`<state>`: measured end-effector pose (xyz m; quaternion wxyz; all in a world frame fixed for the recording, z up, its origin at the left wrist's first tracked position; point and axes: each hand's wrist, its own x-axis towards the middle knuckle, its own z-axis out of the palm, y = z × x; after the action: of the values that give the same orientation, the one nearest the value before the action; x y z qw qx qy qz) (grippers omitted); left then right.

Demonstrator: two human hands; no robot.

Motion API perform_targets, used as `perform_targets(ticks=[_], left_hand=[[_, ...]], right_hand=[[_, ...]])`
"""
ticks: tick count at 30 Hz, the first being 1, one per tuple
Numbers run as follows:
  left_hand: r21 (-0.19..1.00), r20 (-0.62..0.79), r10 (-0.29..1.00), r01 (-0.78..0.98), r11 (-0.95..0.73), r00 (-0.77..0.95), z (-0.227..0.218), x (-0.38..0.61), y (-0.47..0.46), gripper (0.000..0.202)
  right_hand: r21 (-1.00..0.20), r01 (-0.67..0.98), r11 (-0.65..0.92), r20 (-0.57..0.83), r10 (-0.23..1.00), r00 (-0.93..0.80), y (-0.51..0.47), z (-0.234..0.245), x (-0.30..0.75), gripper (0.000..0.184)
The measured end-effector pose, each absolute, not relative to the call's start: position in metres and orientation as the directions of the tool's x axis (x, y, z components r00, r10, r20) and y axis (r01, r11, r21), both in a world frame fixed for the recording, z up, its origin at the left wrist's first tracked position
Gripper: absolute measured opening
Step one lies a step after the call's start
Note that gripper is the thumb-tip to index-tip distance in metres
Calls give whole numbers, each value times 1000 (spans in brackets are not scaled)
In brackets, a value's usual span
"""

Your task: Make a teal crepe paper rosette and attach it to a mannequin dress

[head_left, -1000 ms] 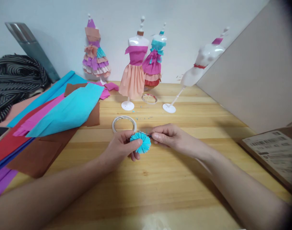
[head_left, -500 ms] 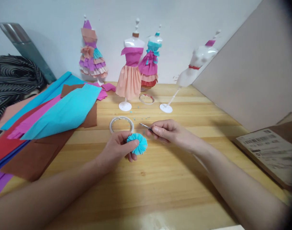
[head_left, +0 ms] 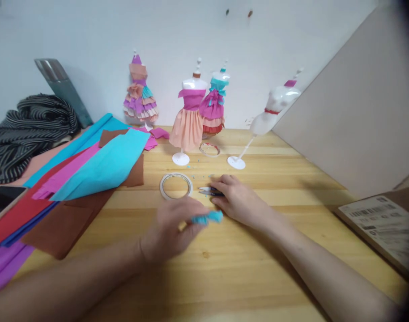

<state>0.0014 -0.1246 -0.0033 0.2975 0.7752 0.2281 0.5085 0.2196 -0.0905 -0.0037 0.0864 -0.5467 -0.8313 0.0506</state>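
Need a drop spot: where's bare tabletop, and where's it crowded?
Bare: the near tabletop between the left forearm and right forearm; also the stretch bordered by the right forearm, leaning mannequin and cardboard box. Crowded: the left, under paper sheets and a phone; and the middle, with the left hand, right hand, scissors, a white ring and blue scraps.
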Motion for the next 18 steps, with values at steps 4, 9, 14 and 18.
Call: perform_targets(ticks=[4,9,14,18], left_hand=[[363,768,227,-115,-924,599,20,-6,-150,18],[468,757,317,-137,-873,571,12,2,-154,16],[997,76,923,-48,-63,377,-8,8,-120,22],[957,-111,935,-218,192,338,-13,3,-101,34]], right_hand=[[-160,888,430,125,901,-414,-90,-8,220,22],[-183,886,425,168,902,-398,-85,-12,223,31],[-269,881,389,298,904,-308,-80,-15,227,37],[-717,596,361,260,932,-251,-90,-10,217,34]])
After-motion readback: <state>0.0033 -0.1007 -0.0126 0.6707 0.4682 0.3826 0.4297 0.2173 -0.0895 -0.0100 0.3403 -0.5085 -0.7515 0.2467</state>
